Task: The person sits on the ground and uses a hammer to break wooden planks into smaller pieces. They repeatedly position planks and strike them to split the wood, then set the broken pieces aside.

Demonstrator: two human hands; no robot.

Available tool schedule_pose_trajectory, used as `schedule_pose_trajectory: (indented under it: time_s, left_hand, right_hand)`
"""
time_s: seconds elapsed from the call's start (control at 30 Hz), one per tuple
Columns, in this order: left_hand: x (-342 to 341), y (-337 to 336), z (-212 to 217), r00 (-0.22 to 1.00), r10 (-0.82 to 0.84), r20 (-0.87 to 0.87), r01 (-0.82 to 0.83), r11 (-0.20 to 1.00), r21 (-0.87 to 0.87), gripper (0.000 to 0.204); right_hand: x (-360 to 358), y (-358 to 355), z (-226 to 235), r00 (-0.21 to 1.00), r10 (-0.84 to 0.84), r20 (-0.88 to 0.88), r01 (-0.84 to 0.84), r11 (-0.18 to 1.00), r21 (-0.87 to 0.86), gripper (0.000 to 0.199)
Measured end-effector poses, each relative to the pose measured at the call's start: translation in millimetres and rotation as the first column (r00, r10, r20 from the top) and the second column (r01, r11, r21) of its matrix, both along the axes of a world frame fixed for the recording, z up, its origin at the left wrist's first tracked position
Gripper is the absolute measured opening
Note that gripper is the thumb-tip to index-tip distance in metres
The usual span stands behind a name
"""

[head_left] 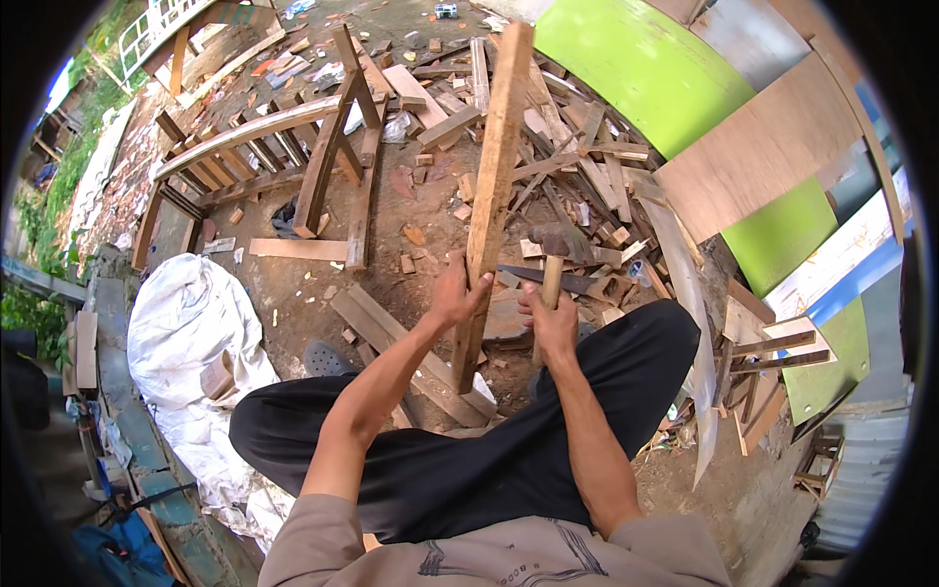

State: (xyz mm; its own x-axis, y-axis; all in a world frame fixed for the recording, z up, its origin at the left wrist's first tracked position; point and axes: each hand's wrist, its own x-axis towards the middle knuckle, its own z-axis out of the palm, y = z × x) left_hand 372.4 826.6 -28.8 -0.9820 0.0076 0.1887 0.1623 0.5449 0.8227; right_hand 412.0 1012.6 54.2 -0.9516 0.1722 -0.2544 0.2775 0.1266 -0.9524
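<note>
My left hand [455, 293] is closed around the lower part of a long, squared wooden beam [497, 157], which stands nearly upright in front of me and leans a little to the right at its top. In my right hand [554, 323] is a hammer [552, 278], gripped by its pale wooden handle with the dark, blunt head [561, 241] uppermost. The hammer is beside the beam, apart from it. Behind the handle, a dark saw-like blade [577, 285] lies on the ground, partly hidden. Below my hands, several boards [391, 338] lie between my legs.
A heap of scrap wood [597, 176] spreads ahead. A slatted wooden frame [254, 166] stands at the far left. White sacking [196, 333] lies beside my left knee. Bright green panels [646, 68] and a plywood sheet [758, 147] are at the right.
</note>
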Motion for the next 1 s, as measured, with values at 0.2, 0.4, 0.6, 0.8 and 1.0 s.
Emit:
schedule_pose_trajectory:
  time_s: [0.2, 0.4, 0.6, 0.8, 1.0]
  left_hand:
    - [16.5, 31.5, -17.3, 0.984, -0.122, -0.128, 0.139, 0.981, 0.137, 0.06]
    - [28.3, 27.0, -46.0, 0.99, -0.043, -0.135, 0.056, 0.994, 0.093, 0.056]
    - [52.8, -3.8, -48.6, 0.958, 0.271, 0.092, -0.283, 0.946, 0.161, 0.056]
    - [84.3, -43.6, -39.7, 0.926, 0.37, 0.08, -0.368, 0.929, -0.044, 0.058]
    - [108.5, -42.3, -57.5, 0.93, 0.323, 0.174, -0.313, 0.946, -0.079, 0.059]
  right_hand:
    - [4.1, 6.6, -26.7, 0.998, -0.023, -0.052, 0.036, 0.964, 0.262, 0.039]
    - [2.5, 19.7, -30.7, 0.998, -0.037, 0.058, 0.023, 0.973, 0.23, 0.039]
    - [-1.4, 13.6, -6.2, 0.986, -0.109, 0.128, 0.121, 0.988, -0.095, 0.043]
    - [0.8, -10.9, 20.4, 0.988, -0.068, 0.136, 0.104, 0.955, -0.278, 0.037]
    - [5.3, -6.1, 19.3, 0.986, 0.088, 0.14, -0.055, 0.973, -0.222, 0.037]
